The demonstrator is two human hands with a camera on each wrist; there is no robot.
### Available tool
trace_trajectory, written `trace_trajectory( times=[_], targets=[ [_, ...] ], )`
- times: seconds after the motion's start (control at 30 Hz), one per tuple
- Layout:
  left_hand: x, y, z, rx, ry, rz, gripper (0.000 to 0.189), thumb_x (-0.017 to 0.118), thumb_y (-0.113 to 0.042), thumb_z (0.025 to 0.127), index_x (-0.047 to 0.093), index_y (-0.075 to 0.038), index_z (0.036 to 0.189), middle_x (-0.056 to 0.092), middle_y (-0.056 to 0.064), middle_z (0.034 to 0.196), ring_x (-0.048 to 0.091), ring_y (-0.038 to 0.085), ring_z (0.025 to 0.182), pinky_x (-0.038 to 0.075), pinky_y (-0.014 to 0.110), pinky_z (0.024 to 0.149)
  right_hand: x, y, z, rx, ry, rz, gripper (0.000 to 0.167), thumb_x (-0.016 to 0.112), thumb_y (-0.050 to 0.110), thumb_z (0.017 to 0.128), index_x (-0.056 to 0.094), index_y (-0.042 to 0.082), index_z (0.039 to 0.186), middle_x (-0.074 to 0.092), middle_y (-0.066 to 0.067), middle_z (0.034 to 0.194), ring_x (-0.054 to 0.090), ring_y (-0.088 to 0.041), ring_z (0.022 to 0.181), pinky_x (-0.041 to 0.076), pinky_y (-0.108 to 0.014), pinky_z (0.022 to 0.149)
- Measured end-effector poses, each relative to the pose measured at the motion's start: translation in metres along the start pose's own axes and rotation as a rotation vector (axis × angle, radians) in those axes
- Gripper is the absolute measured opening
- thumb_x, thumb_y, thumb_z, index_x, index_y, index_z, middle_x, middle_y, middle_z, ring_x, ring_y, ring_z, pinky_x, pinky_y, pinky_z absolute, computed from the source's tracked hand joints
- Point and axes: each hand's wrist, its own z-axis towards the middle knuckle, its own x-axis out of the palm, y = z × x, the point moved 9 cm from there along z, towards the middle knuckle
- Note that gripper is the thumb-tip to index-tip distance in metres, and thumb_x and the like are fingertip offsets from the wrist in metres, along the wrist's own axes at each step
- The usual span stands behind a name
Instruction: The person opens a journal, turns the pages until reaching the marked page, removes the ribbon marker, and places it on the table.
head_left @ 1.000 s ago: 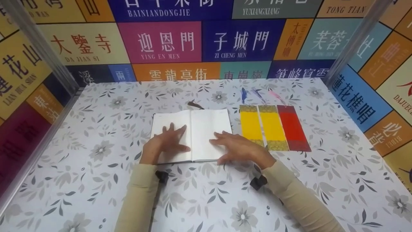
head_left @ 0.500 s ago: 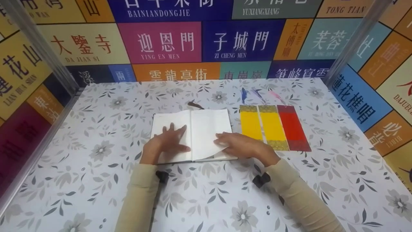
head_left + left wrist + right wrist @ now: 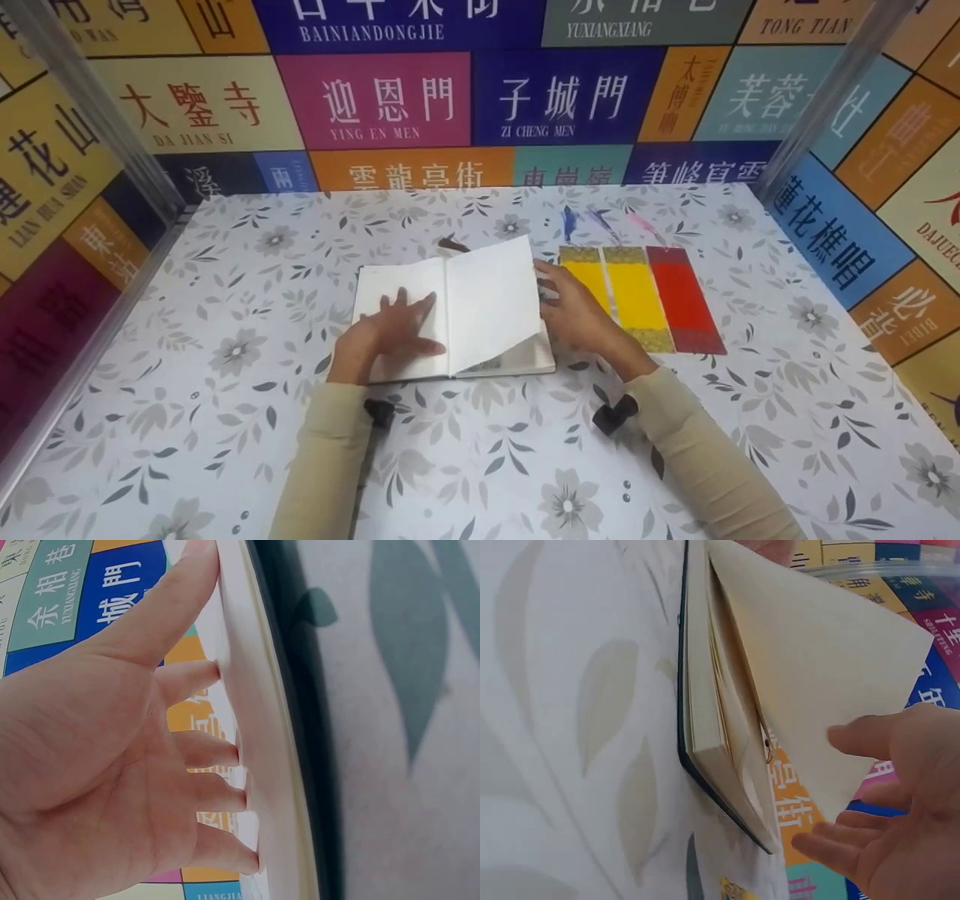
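An open book with a dark cover lies on the table, white pages up. My left hand is spread over its left page; in the left wrist view the fingertips press on the paper. On the right side a single leaf stands raised and slanted, also seen from below as a loose page in the right wrist view. My right hand is at that leaf's outer edge, its thumb against the underside and its other fingers extended. Part of the print beneath the leaf is hidden.
Right of the book lie two yellow bookmarks and a red bookmark, with blue, purple and pink tassels above. A dark tassel pokes out past the book's top. Sign-covered panels stand around the floral-patterned table.
The right hand has moved from lying on the right page to its outer edge, and one leaf has lifted off the pages beneath. The left hand has stayed put.
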Motion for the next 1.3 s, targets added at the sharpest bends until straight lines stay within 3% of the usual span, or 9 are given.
trace_trajectory(
  times=[0.13,0.23,0.43,0.57,0.7,0.83,1.03,1.17,1.3],
  targets=[
    [0.0,0.001,0.0,0.001,-0.004,0.006,0.097,0.061,-0.056,0.092,0.005,-0.019,0.163,-0.01,0.03,0.164,-0.008,0.054,0.151,0.007,0.081,0.113,-0.002,-0.01,0.004,0.055,-0.047,0.215,0.065,0.056,0.017,0.102,0.025,0.012,0.159,0.04,-0.013,0.158,0.05,-0.035,0.14,0.05,-0.046,0.108],
    [0.0,0.001,0.0,-0.003,0.001,0.003,0.097,0.06,-0.057,0.093,0.004,-0.02,0.163,-0.011,0.029,0.165,-0.009,0.053,0.151,0.006,0.08,0.114,-0.004,-0.017,0.006,0.096,-0.073,0.329,0.061,0.051,0.016,0.104,0.026,0.011,0.159,0.046,-0.017,0.154,0.053,-0.036,0.137,0.048,-0.046,0.11],
    [0.0,0.003,-0.003,0.004,0.018,-0.044,0.096,0.06,-0.056,0.093,0.004,-0.021,0.163,-0.014,0.027,0.165,-0.012,0.05,0.152,0.001,0.073,0.119,0.002,-0.028,0.007,0.241,-0.045,0.488,0.057,0.052,0.025,0.104,0.033,0.011,0.156,0.05,-0.017,0.151,0.056,-0.032,0.134,0.047,-0.047,0.113],
    [-0.006,0.005,-0.004,0.011,-0.011,-0.087,0.09,0.06,-0.051,0.095,0.012,-0.016,0.162,-0.007,0.029,0.165,-0.006,0.05,0.153,0.003,0.065,0.124,0.007,-0.025,0.007,0.237,-0.025,0.566,0.058,0.057,0.014,0.101,0.036,0.008,0.155,0.053,-0.019,0.148,0.061,-0.028,0.124,0.052,-0.04,0.106],
    [-0.015,0.005,-0.005,0.007,-0.088,-0.158,0.077,0.06,-0.046,0.097,0.029,-0.011,0.158,0.018,0.025,0.165,0.018,0.043,0.154,0.016,0.056,0.127,0.008,-0.022,0.005,0.252,-0.026,0.618,0.056,0.057,0.008,0.099,0.039,0.007,0.153,0.056,-0.016,0.147,0.062,-0.023,0.122,0.052,-0.036,0.107],
    [-0.029,0.005,-0.008,0.01,-0.2,-0.231,0.061,0.057,-0.041,0.1,0.047,-0.006,0.149,0.047,0.019,0.154,0.041,0.037,0.145,0.03,0.05,0.124,0.008,-0.02,0.004,0.282,-0.02,0.633,0.053,0.056,0.01,0.1,0.042,0.009,0.152,0.056,-0.012,0.148,0.059,-0.024,0.127,0.047,-0.039,0.112],
    [-0.048,0.009,-0.012,0.037,-0.325,-0.479,0.048,0.053,-0.034,0.103,0.059,-0.002,0.138,0.062,0.017,0.139,0.062,0.031,0.122,0.045,0.044,0.113,0.012,-0.005,0.007,0.218,0.039,0.667,0.051,0.053,0.018,0.103,0.041,0.007,0.152,0.055,-0.013,0.147,0.062,-0.022,0.121,0.054,-0.038,0.105],
    [-0.051,0.013,-0.015,0.037,-0.301,-0.78,0.054,0.051,-0.036,0.103,0.049,-0.004,0.147,0.051,0.018,0.151,0.053,0.035,0.134,0.044,0.048,0.113,0.019,0.011,0.009,0.164,0.102,0.712,0.05,0.05,0.023,0.105,0.042,0.008,0.152,0.057,-0.013,0.143,0.065,-0.021,0.117,0.058,-0.035,0.097],
    [-0.05,0.014,-0.019,0.037,-0.249,-1.013,0.067,0.051,-0.042,0.103,0.035,-0.003,0.154,0.045,0.022,0.154,0.047,0.038,0.141,0.045,0.05,0.113,0.026,0.025,0.01,0.099,0.16,0.618,0.053,0.05,0.034,0.105,0.043,0.012,0.152,0.056,-0.011,0.146,0.059,-0.022,0.129,0.057,-0.034,0.099]
  ],
)
